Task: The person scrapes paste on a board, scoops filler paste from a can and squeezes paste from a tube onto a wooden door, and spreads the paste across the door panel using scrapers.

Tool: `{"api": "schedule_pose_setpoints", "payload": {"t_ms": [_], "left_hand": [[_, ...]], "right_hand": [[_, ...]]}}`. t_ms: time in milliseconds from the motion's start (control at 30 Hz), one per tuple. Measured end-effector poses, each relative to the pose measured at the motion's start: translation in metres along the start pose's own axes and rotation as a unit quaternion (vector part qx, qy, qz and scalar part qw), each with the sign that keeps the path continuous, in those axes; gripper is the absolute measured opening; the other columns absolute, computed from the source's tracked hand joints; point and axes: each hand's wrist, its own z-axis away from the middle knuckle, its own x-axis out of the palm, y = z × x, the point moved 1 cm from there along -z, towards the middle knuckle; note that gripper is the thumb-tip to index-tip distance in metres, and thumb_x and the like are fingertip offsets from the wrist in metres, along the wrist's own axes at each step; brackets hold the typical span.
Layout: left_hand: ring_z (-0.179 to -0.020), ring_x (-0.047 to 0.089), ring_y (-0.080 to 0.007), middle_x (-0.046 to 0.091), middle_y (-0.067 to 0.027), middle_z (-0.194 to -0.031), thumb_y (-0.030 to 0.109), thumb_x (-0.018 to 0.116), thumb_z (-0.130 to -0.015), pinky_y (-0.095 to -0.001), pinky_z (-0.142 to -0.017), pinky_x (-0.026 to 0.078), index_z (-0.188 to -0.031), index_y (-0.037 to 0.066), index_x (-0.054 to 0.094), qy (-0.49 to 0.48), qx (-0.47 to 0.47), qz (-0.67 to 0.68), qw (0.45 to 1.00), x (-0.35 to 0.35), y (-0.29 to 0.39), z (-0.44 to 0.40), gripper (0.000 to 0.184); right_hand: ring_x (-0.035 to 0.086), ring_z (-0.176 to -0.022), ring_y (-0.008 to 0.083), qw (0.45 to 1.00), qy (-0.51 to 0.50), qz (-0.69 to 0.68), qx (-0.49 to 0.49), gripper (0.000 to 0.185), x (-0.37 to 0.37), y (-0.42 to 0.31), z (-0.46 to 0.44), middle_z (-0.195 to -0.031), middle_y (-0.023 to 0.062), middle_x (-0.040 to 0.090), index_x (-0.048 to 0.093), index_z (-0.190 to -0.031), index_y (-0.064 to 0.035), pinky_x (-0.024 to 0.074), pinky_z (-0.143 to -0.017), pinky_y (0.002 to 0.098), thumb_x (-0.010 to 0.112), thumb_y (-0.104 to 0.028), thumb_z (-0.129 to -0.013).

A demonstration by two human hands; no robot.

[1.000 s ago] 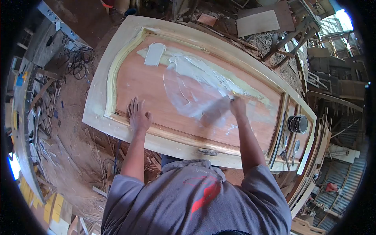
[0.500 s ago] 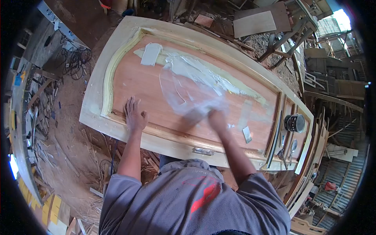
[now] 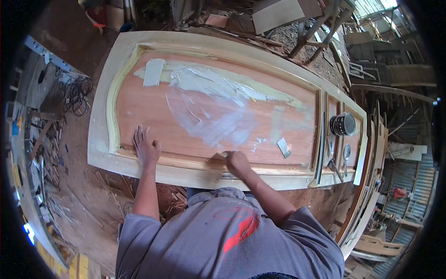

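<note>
A wooden door panel [image 3: 139, 107] lies flat in front of me, with white paste [image 3: 200, 80] smeared across its upper middle and a thin whitish film below. My left hand [image 3: 147, 148] rests on the panel's near left edge, fingers spread. My right hand [image 3: 238, 163] is closed round a small scraper [image 3: 218, 159], partly hidden by the fingers, low over the near moulding. A white rectangular piece [image 3: 154, 72] lies on the panel's upper left. To the right of my right hand is a small metallic plate [image 3: 284, 147].
A dark-sided can [image 3: 343, 124] stands at the door's right end, near pliers [image 3: 335, 170] and a spoon-like tool [image 3: 347, 151]. Wood scraps [image 3: 111, 186] litter the ground. A wooden stand [image 3: 325, 28] is beyond the far edge; tangled cables [image 3: 76, 95] lie at left.
My right hand has swept down and left across the panel to the near moulding, uncovering the small plate. The whole view has shifted a little. My left hand keeps its place on the panel.
</note>
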Motion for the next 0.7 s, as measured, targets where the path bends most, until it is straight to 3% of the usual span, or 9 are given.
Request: {"api": "schedule_pose_setpoints", "payload": {"t_ms": [33, 100, 133, 200, 367, 533, 600, 633, 700], "left_hand": [[-0.151, 0.034, -0.0422, 0.044, -0.024, -0.157, 0.018, 0.069, -0.078, -0.0577, -0.128, 0.02, -0.141, 0.004, 0.054, -0.002, -0.004, -0.003, 1.0, 0.0, 0.001, -0.002, 0.066], [-0.151, 0.034, -0.0423, 0.044, -0.024, -0.157, 0.018, 0.069, -0.078, -0.0578, -0.128, 0.02, -0.141, 0.004, 0.054, -0.003, -0.006, -0.001, 1.0, 0.0, 0.003, -0.003, 0.066], [-0.151, 0.033, -0.0424, 0.043, -0.024, -0.158, 0.018, 0.069, -0.078, -0.0578, -0.128, 0.02, -0.141, 0.004, 0.054, -0.007, -0.005, 0.0, 1.0, -0.001, 0.003, -0.002, 0.066], [-0.151, 0.033, -0.0419, 0.043, -0.0238, -0.158, 0.017, 0.07, -0.078, -0.0578, -0.128, 0.02, -0.141, 0.004, 0.053, -0.012, -0.002, -0.01, 1.0, -0.002, 0.004, 0.001, 0.067], [-0.151, 0.033, -0.041, 0.042, -0.0229, -0.159, 0.016, 0.07, -0.077, -0.0575, -0.128, 0.02, -0.141, 0.005, 0.052, -0.005, 0.007, -0.013, 1.0, -0.001, 0.003, 0.001, 0.068], [-0.151, 0.033, -0.0409, 0.042, -0.0218, -0.159, 0.015, 0.071, -0.077, -0.0572, -0.128, 0.02, -0.141, 0.005, 0.052, -0.002, 0.009, -0.015, 1.0, 0.001, 0.002, -0.001, 0.068], [-0.151, 0.033, -0.041, 0.042, -0.0219, -0.159, 0.015, 0.071, -0.077, -0.0575, -0.128, 0.02, -0.141, 0.005, 0.052, -0.003, 0.008, -0.003, 1.0, 0.0, 0.004, -0.003, 0.068], [-0.151, 0.033, -0.0411, 0.042, -0.022, -0.159, 0.015, 0.071, -0.077, -0.0576, -0.128, 0.02, -0.141, 0.005, 0.053, -0.005, 0.004, 0.001, 1.0, -0.002, 0.003, -0.001, 0.068], [-0.151, 0.033, -0.0413, 0.042, -0.0224, -0.159, 0.016, 0.07, -0.077, -0.058, -0.128, 0.02, -0.141, 0.005, 0.053, -0.007, 0.002, -0.002, 1.0, -0.003, 0.002, -0.001, 0.067]], "right_hand": [[0.066, -0.073, 0.0459, 1.0, -0.001, 0.024, -0.008, 0.02, -0.005, 0.022, 0.002, -0.078, 0.0268, 0.068, 0.07, -0.082, -0.0013, 0.0527, -0.071, 0.0574, 0.061, -0.015, -0.093], [0.071, -0.08, 0.0437, 0.987, -0.004, 0.108, 0.117, 0.026, -0.037, 0.098, -0.006, -0.086, 0.0274, 0.072, 0.077, -0.109, -0.0043, 0.0559, -0.074, 0.054, 0.06, -0.015, -0.092], [0.071, -0.078, 0.0444, 0.985, 0.085, 0.023, 0.149, 0.023, -0.059, 0.128, -0.007, -0.083, 0.0265, 0.072, 0.076, -0.102, -0.0021, 0.0559, -0.072, 0.0543, 0.06, -0.015, -0.091], [0.071, -0.078, 0.045, 0.969, 0.13, 0.073, 0.195, 0.02, -0.096, 0.154, -0.012, -0.082, 0.0264, 0.071, 0.074, -0.094, 0.0004, 0.056, -0.07, 0.0539, 0.06, -0.014, -0.091], [0.069, -0.074, 0.0446, 0.989, 0.058, 0.072, 0.116, 0.018, -0.03, 0.106, 0.022, -0.08, 0.0255, 0.07, 0.072, -0.088, -0.0007, 0.0542, -0.067, 0.0554, 0.061, -0.014, -0.089], [0.07, -0.081, 0.0462, 0.985, -0.051, -0.009, 0.163, 0.023, -0.048, 0.023, 0.037, -0.086, 0.0259, 0.072, 0.074, -0.099, -0.0024, 0.0548, -0.077, 0.0571, 0.057, -0.015, -0.091], [0.068, -0.084, 0.0495, 0.99, -0.049, -0.016, 0.133, 0.022, -0.06, 0.053, 0.02, -0.09, 0.0291, 0.071, 0.075, -0.099, -0.0014, 0.0533, -0.078, 0.0593, 0.059, -0.014, -0.093], [0.067, -0.083, 0.0499, 0.994, 0.082, -0.047, 0.063, 0.02, -0.061, 0.074, 0.007, -0.089, 0.0307, 0.069, 0.074, -0.095, 0.0005, 0.0529, -0.074, 0.0594, 0.059, -0.013, -0.094], [0.068, -0.086, 0.0496, 0.986, 0.097, 0.01, 0.136, 0.024, -0.093, 0.086, -0.037, -0.095, 0.0302, 0.07, 0.074, -0.109, 0.0001, 0.0551, -0.077, 0.055, 0.059, -0.01, -0.093]]}}
